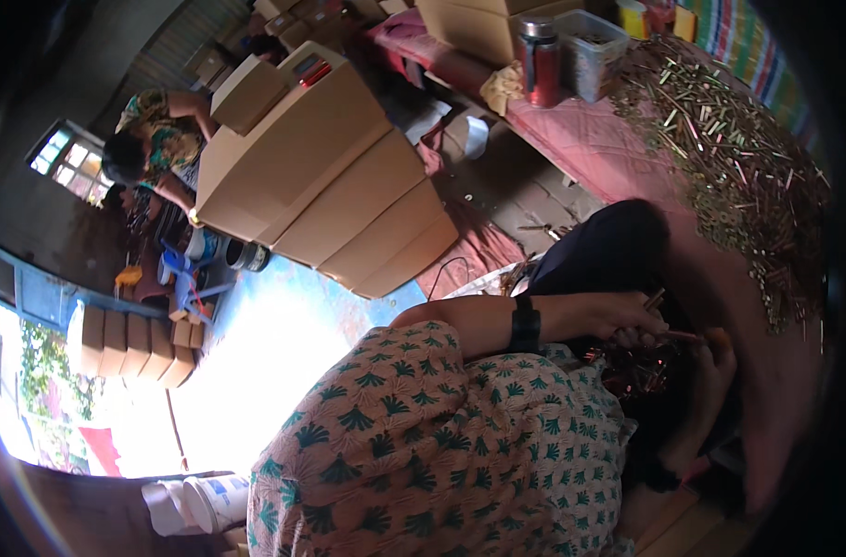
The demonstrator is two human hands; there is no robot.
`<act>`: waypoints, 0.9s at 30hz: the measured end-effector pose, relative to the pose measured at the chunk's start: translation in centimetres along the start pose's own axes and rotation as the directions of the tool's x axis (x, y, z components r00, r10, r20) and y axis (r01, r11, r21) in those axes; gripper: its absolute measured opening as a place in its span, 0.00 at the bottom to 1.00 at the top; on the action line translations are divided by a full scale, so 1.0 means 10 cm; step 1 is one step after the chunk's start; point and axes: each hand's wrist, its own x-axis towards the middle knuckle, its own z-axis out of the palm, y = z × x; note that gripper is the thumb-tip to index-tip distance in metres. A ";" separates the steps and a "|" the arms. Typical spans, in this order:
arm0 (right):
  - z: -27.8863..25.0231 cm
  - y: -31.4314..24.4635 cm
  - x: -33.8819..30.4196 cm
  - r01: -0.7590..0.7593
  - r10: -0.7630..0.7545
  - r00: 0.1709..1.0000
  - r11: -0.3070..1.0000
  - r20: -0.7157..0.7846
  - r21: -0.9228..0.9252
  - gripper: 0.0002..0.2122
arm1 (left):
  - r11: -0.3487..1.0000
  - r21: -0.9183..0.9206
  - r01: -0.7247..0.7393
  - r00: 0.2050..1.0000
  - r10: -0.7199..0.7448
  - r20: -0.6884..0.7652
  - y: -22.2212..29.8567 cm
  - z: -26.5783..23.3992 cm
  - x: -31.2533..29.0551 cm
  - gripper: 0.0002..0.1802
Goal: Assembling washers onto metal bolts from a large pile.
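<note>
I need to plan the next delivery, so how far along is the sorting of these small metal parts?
Done: stacked closed cardboard boxes stand on the floor, though what they hold cannot be seen. In hand: the left hand and right hand work a small bunch of metal pieces in the lap. Left: a large heap of loose metal parts covers the pink cloth.

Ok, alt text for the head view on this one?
Two bare hands, left hand and right hand, work together over small reddish metal parts, beside a pink-covered table heaped with brass-coloured screws. Stacked cardboard boxes and another person sit behind.
</note>
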 end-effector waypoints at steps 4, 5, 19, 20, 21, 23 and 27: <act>-0.13 0.21 0.07 -0.068 0.068 0.997 0.998 -0.034 0.001 0.10 | 0.984 0.169 -0.062 0.996 0.071 -0.050 0.01 0.03 -0.06 0.09; -0.14 0.23 0.07 -0.041 0.041 0.998 0.999 -0.040 0.001 0.10 | 0.984 0.167 -0.061 0.996 0.072 -0.059 0.01 0.03 -0.06 0.09; 0.05 0.30 0.26 0.052 -0.049 0.994 0.998 -0.093 0.029 0.07 | 0.970 0.228 -0.088 0.979 0.126 -0.160 0.02 0.00 -0.08 0.13; 0.01 0.34 0.26 0.045 -0.043 0.995 0.999 -0.093 0.026 0.08 | 0.970 0.227 -0.084 0.980 0.122 -0.156 0.01 0.00 -0.05 0.13; -0.03 0.36 0.26 0.042 -0.040 0.995 0.999 -0.091 0.019 0.08 | 0.967 0.240 -0.079 0.981 0.119 -0.156 0.00 0.00 -0.03 0.14; -0.21 0.49 0.41 0.059 -0.059 0.998 0.989 0.001 -0.134 0.08 | 0.964 0.255 -0.079 0.979 0.123 -0.161 -0.02 -0.02 -0.01 0.14; -0.12 0.41 0.36 0.043 -0.042 0.999 0.994 0.015 -0.104 0.07 | 0.960 0.275 -0.055 0.972 0.114 -0.205 -0.02 -0.03 0.01 0.16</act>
